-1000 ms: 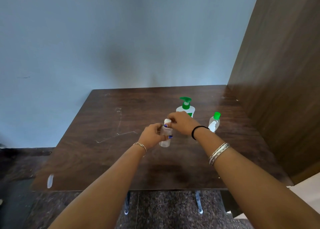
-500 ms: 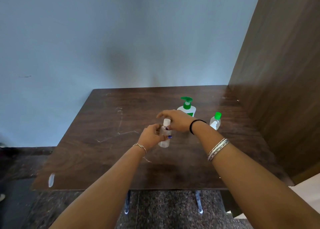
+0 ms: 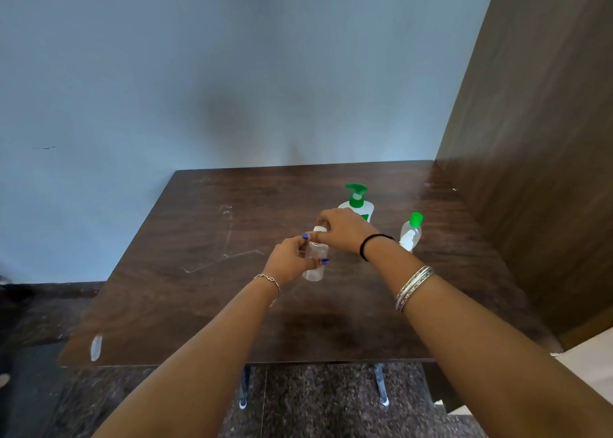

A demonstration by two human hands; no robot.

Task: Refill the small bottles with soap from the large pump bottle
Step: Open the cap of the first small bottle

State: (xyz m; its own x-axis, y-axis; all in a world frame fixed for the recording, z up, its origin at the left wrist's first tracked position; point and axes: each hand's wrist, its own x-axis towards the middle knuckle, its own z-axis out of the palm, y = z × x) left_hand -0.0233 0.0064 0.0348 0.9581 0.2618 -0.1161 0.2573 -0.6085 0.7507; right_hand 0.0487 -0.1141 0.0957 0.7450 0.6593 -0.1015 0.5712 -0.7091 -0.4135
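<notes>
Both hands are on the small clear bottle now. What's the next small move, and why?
Probably keep twisting the white cap off. The left hand steadies the small clear bottle on the table, the right hand pinches its cap, and the cap is on. The pump bottle stands just behind.

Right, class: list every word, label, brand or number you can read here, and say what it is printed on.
None can be read.
Large pump bottle: a green patch of label shows, its print too blurred to read.
Green-capped small bottle: pale label patch, unreadable.
Clear small bottle between the hands: no print visible.
</notes>
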